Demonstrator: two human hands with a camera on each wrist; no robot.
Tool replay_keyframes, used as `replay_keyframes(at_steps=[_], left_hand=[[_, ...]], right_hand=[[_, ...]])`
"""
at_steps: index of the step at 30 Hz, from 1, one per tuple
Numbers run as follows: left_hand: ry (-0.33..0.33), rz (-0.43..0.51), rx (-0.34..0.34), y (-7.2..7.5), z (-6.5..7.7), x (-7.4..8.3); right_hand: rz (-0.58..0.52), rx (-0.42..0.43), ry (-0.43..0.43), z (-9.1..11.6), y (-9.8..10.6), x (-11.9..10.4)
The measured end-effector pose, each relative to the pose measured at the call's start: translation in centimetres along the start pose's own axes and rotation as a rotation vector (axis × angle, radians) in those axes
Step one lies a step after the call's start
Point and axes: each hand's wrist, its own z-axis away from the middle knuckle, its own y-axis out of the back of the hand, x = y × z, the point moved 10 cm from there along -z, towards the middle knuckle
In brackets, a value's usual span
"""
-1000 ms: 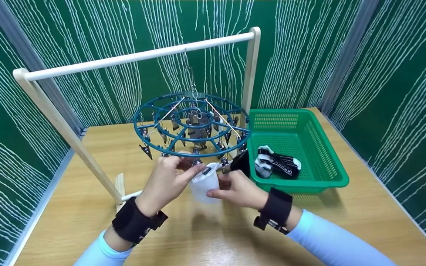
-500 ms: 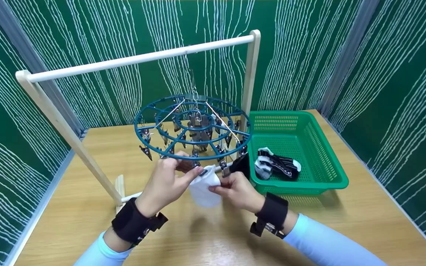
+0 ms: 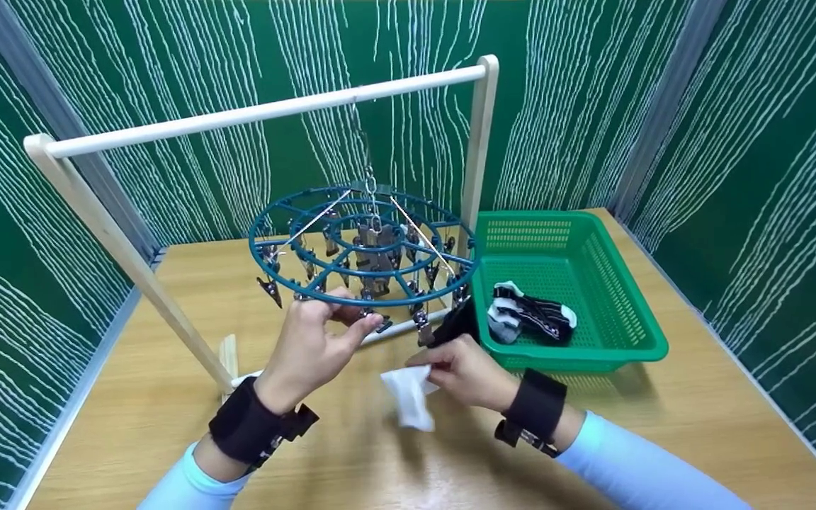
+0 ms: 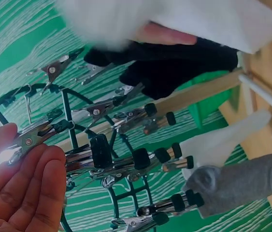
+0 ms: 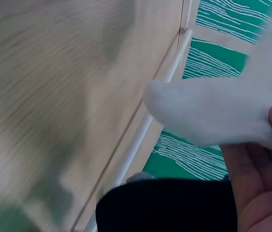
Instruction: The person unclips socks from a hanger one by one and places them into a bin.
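Pinching a metal clip (image 4: 29, 141) between thumb and fingers of the left hand (image 3: 312, 350), its tips slightly apart, beneath the near edge of a round blue hanger (image 3: 390, 303) suspended from a white bar (image 3: 266, 110). Gripping a white sock (image 3: 409, 397) in the right hand (image 3: 468, 372), over the counter (image 3: 309, 460), below and right of the clip. With a black sock (image 3: 454, 322) hanging at near right, beside a green basket (image 3: 610, 283) holding black-and-white socks (image 3: 532, 315).

Green walls (image 3: 571, 99), 2 grey posts (image 3: 669, 106), wooden table (image 3: 337, 460)
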Motion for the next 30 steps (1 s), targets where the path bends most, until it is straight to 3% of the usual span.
replay_keyframes(at_steps=[8, 15, 30], left_hand=[[0.026, 0.014, 0.009, 0.1, 0.2, -0.6], [0.100, 0.043, 0.007, 0.1, 0.3, -1.2], [0.147, 0.058, 0.003, 0.1, 0.5, -2.0]], right_hand=[[-0.036, -0.010, 0.035, 0.5, 1.7, -0.3], [-0.080, -0.011, -0.044, 0.8, 4.3, 0.0], [-0.040, 0.148, 0.004, 0.5, 13.1, -0.8]])
